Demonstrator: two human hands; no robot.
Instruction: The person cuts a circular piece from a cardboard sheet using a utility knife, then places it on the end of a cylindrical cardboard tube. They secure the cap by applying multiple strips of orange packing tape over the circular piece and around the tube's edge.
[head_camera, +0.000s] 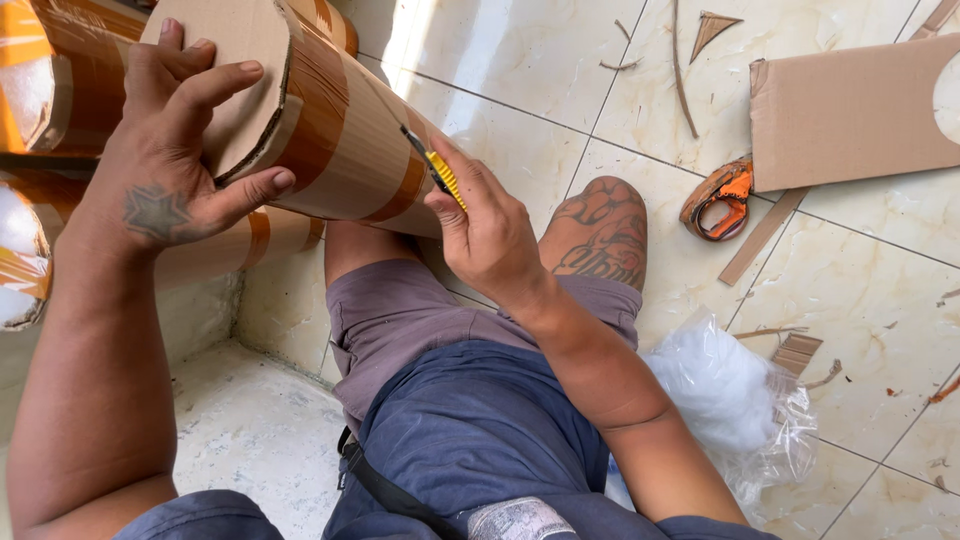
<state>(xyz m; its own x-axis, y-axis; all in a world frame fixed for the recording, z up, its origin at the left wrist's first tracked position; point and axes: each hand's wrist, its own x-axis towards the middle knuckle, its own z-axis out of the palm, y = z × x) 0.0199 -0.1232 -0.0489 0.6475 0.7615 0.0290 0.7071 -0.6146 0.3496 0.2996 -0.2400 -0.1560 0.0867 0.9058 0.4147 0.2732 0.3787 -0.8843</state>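
A cardboard cylinder (340, 130) wrapped in bands of brown tape lies tilted across my lap. My left hand (175, 150) is spread over its round cardboard end cap (245, 45), thumb pressed on the cylinder's side. My right hand (485, 225) grips a yellow utility knife (437, 172), its dark blade tip resting against the cylinder's taped side. My knee and purple shorts (400, 310) are below the cylinder.
More taped cardboard cylinders (40, 90) stand at the left. On the tiled floor lie an orange tape dispenser (718, 198), a flat cardboard sheet (850, 110) with a round cutout, cardboard strips and scraps (760, 235), and a clear plastic bag of white stuffing (725, 390).
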